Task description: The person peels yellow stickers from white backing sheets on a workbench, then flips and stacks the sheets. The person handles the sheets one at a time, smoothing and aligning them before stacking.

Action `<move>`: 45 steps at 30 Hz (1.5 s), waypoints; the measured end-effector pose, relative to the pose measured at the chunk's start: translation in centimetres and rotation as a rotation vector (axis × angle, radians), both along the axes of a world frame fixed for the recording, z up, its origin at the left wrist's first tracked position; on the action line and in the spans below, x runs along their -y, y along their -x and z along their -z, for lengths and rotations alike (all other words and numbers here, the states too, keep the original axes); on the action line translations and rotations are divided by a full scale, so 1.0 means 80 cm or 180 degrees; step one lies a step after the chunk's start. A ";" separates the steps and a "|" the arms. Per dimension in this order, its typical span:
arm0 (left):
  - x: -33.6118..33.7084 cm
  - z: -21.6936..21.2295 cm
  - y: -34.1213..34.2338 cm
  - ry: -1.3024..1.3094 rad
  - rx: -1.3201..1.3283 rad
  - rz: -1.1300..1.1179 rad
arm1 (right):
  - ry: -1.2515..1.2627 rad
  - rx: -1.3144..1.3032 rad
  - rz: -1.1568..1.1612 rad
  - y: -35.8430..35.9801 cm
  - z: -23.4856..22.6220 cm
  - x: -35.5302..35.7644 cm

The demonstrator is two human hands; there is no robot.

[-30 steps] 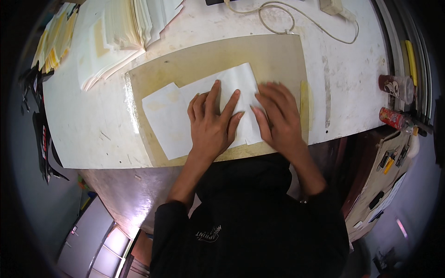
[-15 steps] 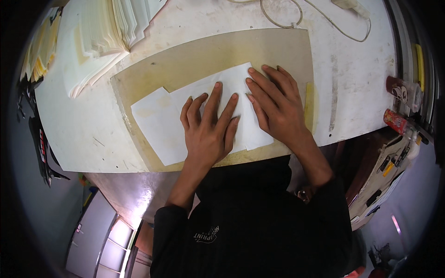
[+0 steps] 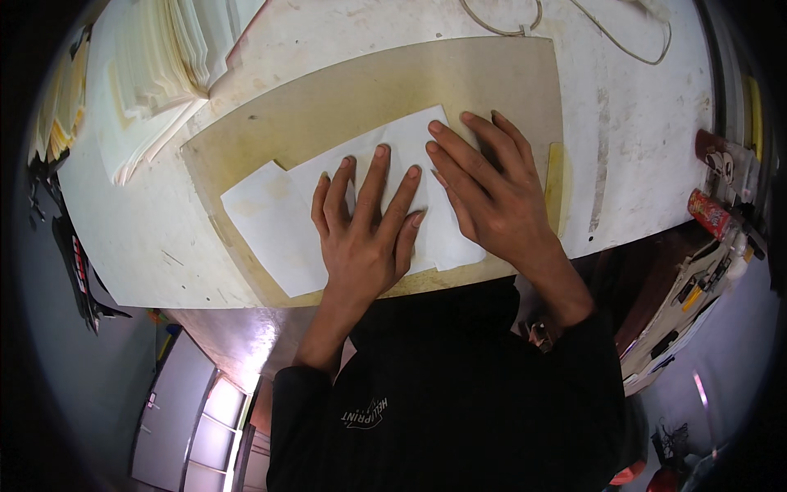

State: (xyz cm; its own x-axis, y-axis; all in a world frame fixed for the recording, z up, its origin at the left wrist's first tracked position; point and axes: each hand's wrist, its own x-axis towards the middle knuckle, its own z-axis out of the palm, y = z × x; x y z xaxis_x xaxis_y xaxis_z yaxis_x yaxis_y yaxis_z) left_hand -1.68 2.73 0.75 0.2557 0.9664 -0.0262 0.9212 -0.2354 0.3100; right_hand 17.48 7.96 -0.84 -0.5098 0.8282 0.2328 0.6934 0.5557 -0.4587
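A white sheet of paper (image 3: 275,217) lies on a tan board (image 3: 377,90) on the white table. My left hand (image 3: 369,225) lies flat on the middle of the sheet, fingers spread and pointing away from me. My right hand (image 3: 492,193) presses flat on the sheet's right part, fingers angled up to the left, close beside the left hand. The sheet's left end shows a stepped, cut corner. Both palms hide the paper's centre.
A thick stack of cream sheets (image 3: 160,61) fans out at the table's (image 3: 648,123) far left. A thin cable (image 3: 508,29) loops along the far edge. Red containers (image 3: 709,213) and small tools stand on a shelf at the right.
Both hands stay flat on the paper. My right hand has slid a little up and left over the sheet, and the view has shifted slightly.
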 end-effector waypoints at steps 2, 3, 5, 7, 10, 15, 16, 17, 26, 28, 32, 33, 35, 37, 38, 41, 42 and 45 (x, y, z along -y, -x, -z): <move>0.000 0.000 0.000 0.0060 -0.0015 -0.0009 | 0.0008 -0.0042 0.0009 0.001 0.000 -0.001; 0.001 0.001 0.000 0.0087 -0.0020 -0.0015 | 0.0009 -0.0060 0.0011 0.001 0.000 -0.001; 0.002 0.003 0.000 0.0079 -0.0033 -0.0010 | 0.0018 -0.0058 0.0023 0.000 0.001 -0.001; 0.001 0.002 -0.001 0.0079 -0.0062 0.0010 | 0.0038 -0.0078 0.0035 -0.001 0.001 -0.001; 0.002 0.003 0.000 0.0067 -0.0097 0.0028 | 0.0039 -0.0115 0.0037 -0.002 0.001 -0.002; 0.001 0.001 -0.001 0.0106 -0.0164 0.0053 | 0.0011 -0.0189 0.0079 -0.003 0.001 -0.004; 0.001 0.002 -0.001 0.0102 -0.0169 0.0063 | 0.0013 -0.0187 0.0085 -0.003 0.001 -0.004; 0.000 0.001 -0.001 0.0100 -0.0179 0.0074 | 0.0018 -0.0191 0.0092 -0.003 0.001 -0.004; 0.002 0.005 -0.001 0.0180 -0.0201 0.0037 | 0.0072 -0.0203 0.0107 -0.005 0.003 -0.003; 0.003 0.007 -0.001 0.0183 -0.0202 0.0051 | 0.0075 -0.0196 0.0114 -0.005 0.004 -0.003; 0.003 0.006 -0.001 0.0197 -0.0208 0.0057 | 0.0070 -0.0192 0.0121 -0.006 0.004 -0.004; 0.002 0.005 -0.001 0.0203 -0.0212 0.0058 | 0.0074 -0.0192 0.0124 -0.006 0.004 -0.004; 0.002 0.004 -0.002 0.0205 -0.0239 0.0059 | 0.0077 -0.0192 0.0142 -0.006 0.003 -0.005; 0.002 0.005 -0.002 0.0205 -0.0242 0.0052 | 0.0074 -0.0211 0.0168 -0.005 0.004 -0.005; 0.002 0.005 -0.001 0.0201 -0.0243 0.0041 | 0.0067 -0.0243 0.0182 -0.005 0.005 -0.006; 0.000 0.003 -0.002 0.0153 -0.0208 0.0062 | 0.0033 -0.0264 0.0215 -0.005 0.006 -0.007; -0.001 0.003 -0.002 0.0128 -0.0196 0.0073 | 0.0017 -0.0264 0.0220 -0.004 0.006 -0.007; -0.001 0.001 -0.001 0.0113 -0.0173 0.0064 | -0.0001 0.0028 0.0189 -0.004 -0.004 -0.010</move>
